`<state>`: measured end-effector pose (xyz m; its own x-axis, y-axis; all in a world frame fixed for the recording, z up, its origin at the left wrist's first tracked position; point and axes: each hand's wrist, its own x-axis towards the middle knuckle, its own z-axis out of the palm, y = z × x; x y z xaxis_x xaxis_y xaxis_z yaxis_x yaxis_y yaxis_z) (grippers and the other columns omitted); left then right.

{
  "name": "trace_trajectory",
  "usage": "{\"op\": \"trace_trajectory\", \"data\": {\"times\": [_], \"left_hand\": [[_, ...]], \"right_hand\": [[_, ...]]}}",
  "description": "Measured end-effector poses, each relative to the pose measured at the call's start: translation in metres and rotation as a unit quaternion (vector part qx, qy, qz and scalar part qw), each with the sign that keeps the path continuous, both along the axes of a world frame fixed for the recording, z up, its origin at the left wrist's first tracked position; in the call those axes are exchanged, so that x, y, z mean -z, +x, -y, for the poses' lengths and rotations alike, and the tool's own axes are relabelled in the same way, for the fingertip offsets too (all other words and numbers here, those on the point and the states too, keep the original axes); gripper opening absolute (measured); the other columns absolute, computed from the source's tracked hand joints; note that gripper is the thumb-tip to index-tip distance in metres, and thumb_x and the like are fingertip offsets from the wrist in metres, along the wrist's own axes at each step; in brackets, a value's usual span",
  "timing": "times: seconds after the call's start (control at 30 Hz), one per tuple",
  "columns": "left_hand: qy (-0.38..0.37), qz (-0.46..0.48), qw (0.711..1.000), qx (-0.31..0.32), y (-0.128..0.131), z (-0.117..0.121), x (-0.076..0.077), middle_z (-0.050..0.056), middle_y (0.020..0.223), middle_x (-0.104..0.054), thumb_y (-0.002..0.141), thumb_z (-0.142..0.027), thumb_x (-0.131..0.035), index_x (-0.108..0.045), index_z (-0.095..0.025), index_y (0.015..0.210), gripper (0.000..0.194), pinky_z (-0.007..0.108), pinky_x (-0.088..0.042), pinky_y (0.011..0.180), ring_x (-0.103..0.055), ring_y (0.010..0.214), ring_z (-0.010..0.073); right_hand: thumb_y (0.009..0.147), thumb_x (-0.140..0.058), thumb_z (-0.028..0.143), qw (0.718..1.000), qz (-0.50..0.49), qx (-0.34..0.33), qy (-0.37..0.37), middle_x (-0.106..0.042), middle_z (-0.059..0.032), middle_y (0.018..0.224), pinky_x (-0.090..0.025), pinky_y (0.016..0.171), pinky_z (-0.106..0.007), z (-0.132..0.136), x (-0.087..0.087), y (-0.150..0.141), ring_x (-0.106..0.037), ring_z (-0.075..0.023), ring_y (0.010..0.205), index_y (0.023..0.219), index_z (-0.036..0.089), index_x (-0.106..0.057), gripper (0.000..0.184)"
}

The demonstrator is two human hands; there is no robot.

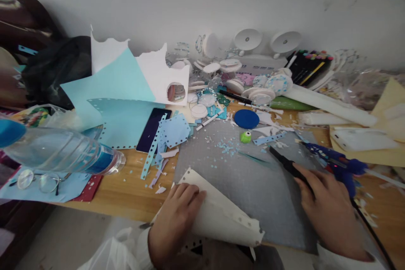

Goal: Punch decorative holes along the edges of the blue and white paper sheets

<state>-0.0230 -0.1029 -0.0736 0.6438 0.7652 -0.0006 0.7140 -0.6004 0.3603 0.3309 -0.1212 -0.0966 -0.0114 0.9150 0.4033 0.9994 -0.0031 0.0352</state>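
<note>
My left hand [177, 221] has its fingers curled over a cream sheet of paper [221, 215], which is bent into a curve at the front edge of the grey mat [218, 143]. Small star-shaped holes are punched along the paper's edges. My right hand [329, 206] is closed around a slim black tool [286, 161], pen-like in shape, pointing away to the left over the mat. I cannot make out exactly what kind it is. Beyond its tip lie a small green frog figure [245, 136], a blue disc [246, 118] and scattered light-blue punched bits [228, 147].
A blue glue gun [338, 162] lies right of my right hand. At left are a water bottle [60, 147], glasses [41, 180], turquoise paper [126, 122] and a phone [147, 135]. White tape rolls [262, 96] and markers [306, 69] crowd the back by the wall.
</note>
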Motion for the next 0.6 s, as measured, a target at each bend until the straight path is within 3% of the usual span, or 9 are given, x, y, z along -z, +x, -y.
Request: {"op": "trace_trajectory", "data": {"times": [0.13, 0.2, 0.3, 0.4, 0.6], "left_hand": [[-0.037, -0.042, 0.998, -0.008, 0.007, -0.004, -0.007, 0.005, 0.101, -0.061, 0.086, -0.009, -0.058, -0.059, -0.018, 0.104, 0.020, 0.040, -0.049, 0.082, -0.055, 0.092, 0.0234], [-0.043, -0.049, 0.998, -0.010, 0.009, -0.004, -0.009, 0.005, 0.100, -0.061, 0.087, -0.011, -0.057, -0.059, -0.017, 0.100, 0.014, 0.041, -0.050, 0.082, -0.056, 0.092, 0.0240], [-0.052, -0.060, 0.997, -0.018, 0.011, -0.004, -0.011, 0.006, 0.101, -0.061, 0.088, -0.014, -0.057, -0.059, -0.017, 0.096, 0.009, 0.044, -0.051, 0.080, -0.056, 0.092, 0.0258], [-0.067, -0.068, 0.995, -0.033, 0.014, -0.002, -0.010, 0.006, 0.099, -0.061, 0.088, -0.014, -0.056, -0.059, -0.017, 0.095, 0.008, 0.044, -0.051, 0.080, -0.057, 0.092, 0.0258], [-0.069, -0.045, 0.993, -0.080, 0.018, 0.003, -0.005, 0.006, 0.087, -0.063, 0.090, -0.011, -0.045, -0.058, -0.017, 0.085, 0.016, 0.039, -0.050, 0.075, -0.060, 0.083, 0.0230]], "right_hand": [[0.093, -0.038, 0.027, 0.999, -0.014, 0.020, 0.022, -0.057, -0.0197, 0.107, -0.044, 0.085, -0.050, 0.005, -0.003, -0.010, -0.057, -0.0340, 0.098, 0.117, 0.010, -0.061, 0.037], [0.093, -0.040, 0.030, 0.998, -0.065, -0.010, 0.011, -0.057, -0.0178, 0.105, -0.046, 0.087, -0.049, 0.013, -0.009, -0.024, -0.058, -0.0320, 0.098, 0.117, 0.012, -0.059, 0.036], [0.094, -0.042, 0.033, 0.973, -0.199, -0.079, -0.088, -0.061, -0.0083, 0.093, -0.054, 0.073, -0.034, 0.033, -0.019, -0.052, -0.063, -0.0217, 0.084, 0.116, 0.020, -0.053, 0.028], [0.093, -0.047, 0.033, 0.942, -0.269, -0.111, -0.166, -0.062, -0.0027, 0.089, -0.055, 0.064, -0.025, 0.050, -0.023, -0.074, -0.064, -0.0152, 0.073, 0.121, 0.025, -0.047, 0.029], [0.089, -0.053, 0.032, 0.927, -0.289, -0.117, -0.206, -0.062, -0.0029, 0.089, -0.056, 0.066, -0.026, 0.058, -0.007, -0.086, -0.064, -0.0160, 0.076, 0.119, 0.023, -0.050, 0.031]]}}
